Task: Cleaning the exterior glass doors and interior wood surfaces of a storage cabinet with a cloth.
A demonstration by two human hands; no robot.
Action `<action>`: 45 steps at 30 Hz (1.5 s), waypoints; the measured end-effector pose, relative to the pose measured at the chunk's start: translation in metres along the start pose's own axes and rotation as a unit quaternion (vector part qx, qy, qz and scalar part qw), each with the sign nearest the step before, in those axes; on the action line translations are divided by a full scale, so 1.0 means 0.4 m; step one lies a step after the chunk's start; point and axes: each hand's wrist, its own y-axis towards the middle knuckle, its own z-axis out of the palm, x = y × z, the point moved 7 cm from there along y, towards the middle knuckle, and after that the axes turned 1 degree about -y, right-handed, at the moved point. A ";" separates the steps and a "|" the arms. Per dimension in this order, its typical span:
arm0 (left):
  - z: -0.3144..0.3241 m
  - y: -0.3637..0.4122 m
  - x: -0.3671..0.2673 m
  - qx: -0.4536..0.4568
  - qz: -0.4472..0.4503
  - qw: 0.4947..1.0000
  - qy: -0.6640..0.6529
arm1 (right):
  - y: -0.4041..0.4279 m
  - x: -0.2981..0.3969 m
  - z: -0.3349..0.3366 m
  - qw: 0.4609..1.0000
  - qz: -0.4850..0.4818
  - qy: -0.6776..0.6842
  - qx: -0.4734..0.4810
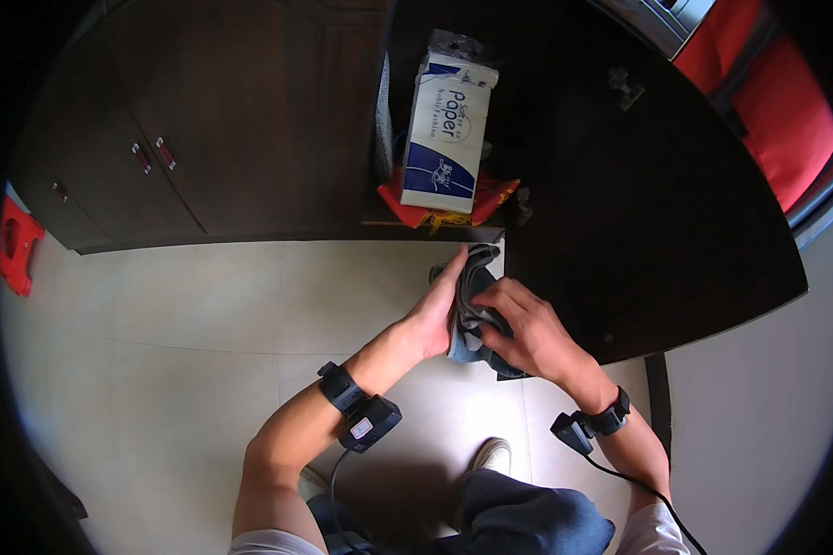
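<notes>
Between my two hands is a bunched grey and bluish cloth [477, 291], folded in several layers. My left hand [439, 305] lies flat along its left side, fingers pointing up and partly hidden behind it. On the other side, my right hand [527, 322] grips the cloth with bent fingers and thumb. Just beyond the hands, a white and blue pack of soft paper [451, 132] rests on a red cloth [496, 194] with yellow tassels, inside an open dark wooden cabinet.
An open dark cabinet door [666, 229] stands at the right, with a metal hinge [625, 89] on it. Closed cabinet doors [264, 125] with small handles run to the left. A red plastic object [18, 246] is at the far left. Pale floor tiles [201, 305] lie below.
</notes>
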 end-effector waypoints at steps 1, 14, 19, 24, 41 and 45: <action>-0.006 -0.004 -0.008 -0.025 0.008 1.000 0.001 | -0.001 0.009 0.004 0.999 -0.028 -0.015 0.015; -0.011 -0.006 -0.024 0.019 0.030 0.999 -0.007 | -0.020 0.013 0.021 0.997 -0.053 0.002 0.058; -0.033 -0.007 -0.058 -0.010 0.070 0.997 0.039 | -0.052 0.096 -0.036 0.995 -0.088 0.015 0.048; -0.029 -0.099 -0.149 0.005 0.206 0.976 0.067 | -0.217 0.247 -0.239 0.979 -0.134 -0.121 -0.094; 0.372 -0.072 0.167 0.292 0.553 0.603 0.495 | -0.213 0.209 -0.707 0.975 -0.084 -0.015 -0.203; 0.494 -0.106 0.226 0.216 0.632 0.521 0.531 | -0.187 0.157 -0.640 0.908 -0.162 0.189 -0.338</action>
